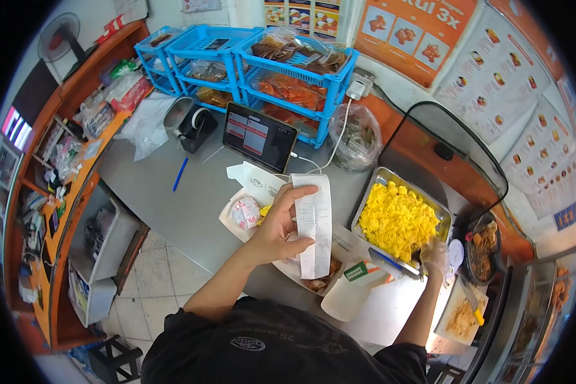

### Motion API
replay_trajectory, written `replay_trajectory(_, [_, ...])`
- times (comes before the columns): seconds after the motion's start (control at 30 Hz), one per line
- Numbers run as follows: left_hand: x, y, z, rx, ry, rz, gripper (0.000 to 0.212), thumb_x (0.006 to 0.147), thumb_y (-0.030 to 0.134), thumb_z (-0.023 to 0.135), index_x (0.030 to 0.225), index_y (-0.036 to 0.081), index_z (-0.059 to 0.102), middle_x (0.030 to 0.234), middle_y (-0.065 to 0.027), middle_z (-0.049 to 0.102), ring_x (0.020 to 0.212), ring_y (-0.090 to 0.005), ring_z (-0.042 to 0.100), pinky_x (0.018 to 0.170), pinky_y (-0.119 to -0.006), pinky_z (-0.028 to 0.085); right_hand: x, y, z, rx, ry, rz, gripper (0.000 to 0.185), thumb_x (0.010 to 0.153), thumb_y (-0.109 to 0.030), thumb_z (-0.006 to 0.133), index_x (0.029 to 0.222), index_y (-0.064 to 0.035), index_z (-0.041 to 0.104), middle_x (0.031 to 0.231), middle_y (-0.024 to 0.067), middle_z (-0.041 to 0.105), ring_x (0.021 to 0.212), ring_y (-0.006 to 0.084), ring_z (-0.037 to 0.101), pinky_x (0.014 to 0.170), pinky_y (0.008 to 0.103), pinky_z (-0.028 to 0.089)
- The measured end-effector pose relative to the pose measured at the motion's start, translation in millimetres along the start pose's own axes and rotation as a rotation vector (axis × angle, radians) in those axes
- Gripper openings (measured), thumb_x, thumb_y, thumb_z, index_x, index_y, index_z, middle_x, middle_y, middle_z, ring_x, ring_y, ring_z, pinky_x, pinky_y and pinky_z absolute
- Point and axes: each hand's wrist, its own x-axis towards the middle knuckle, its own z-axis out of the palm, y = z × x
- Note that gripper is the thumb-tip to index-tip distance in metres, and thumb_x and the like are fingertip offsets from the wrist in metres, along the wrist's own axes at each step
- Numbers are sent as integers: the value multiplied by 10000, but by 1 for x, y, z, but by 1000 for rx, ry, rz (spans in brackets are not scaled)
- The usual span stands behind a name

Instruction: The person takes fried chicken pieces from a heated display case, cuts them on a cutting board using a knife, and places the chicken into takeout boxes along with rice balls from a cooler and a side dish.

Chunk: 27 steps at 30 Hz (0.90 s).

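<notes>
My left hand (279, 225) holds a long printed paper receipt (315, 221) upright between thumb and fingers. Behind it, a paper food box (231, 222) contains a round item in printed wrap (245, 213) and a little yellow food. Browned pieces that look like cooked meat (322, 282) lie in another box, partly hidden by the receipt. My right hand (434, 259), in a clear plastic glove, is at the near right corner of a metal tray (356, 222) heaped with crumbly yellow food (396, 218). Its fingers are blurred, so its grip is unclear. Beside the tray stands a small open carton (348, 297).
A tablet (259, 137) with a cable stands behind the boxes, before blue stacked baskets (288, 72) of bagged food. Left are a tape dispenser (190, 125) and blue pen (180, 174). On the right are a black pan (481, 252), cutting board (456, 319) and yellow-handled knife (475, 305).
</notes>
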Motion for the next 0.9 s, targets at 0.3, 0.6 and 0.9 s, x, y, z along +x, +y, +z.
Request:
replay_trajectory(0.3, [-3, -20, -26, 365, 348, 45, 415, 818, -111, 562, 1222, -16, 543, 1173, -81, 493, 1035, -133, 552, 784, -222, 469, 132, -293, -54, 519, -98, -555, 201, 790, -223, 623, 731, -39, 679, 722, 167, 650, 708, 310, 649, 675, 379, 496])
replay_trajectory(0.6, [-16, -19, -45, 361, 602, -48, 461, 821, -111, 576, 1268, -21, 509, 1230, -94, 480, 1051, -141, 566, 831, -237, 487, 211, -369, 39, 711, -29, -685, 236, 867, -170, 508, 1063, -94, 614, 1076, 106, 631, 993, 247, 604, 866, 348, 469])
replay_trajectory(0.9, [-31, -29, -60, 313, 715, -52, 471, 818, -118, 568, 1274, -20, 504, 1234, -107, 487, 1069, -154, 557, 862, -253, 474, 236, -361, 38, 712, 93, -551, 146, 844, -122, 529, 888, -70, 657, 791, 203, 638, 744, 326, 630, 714, 397, 483])
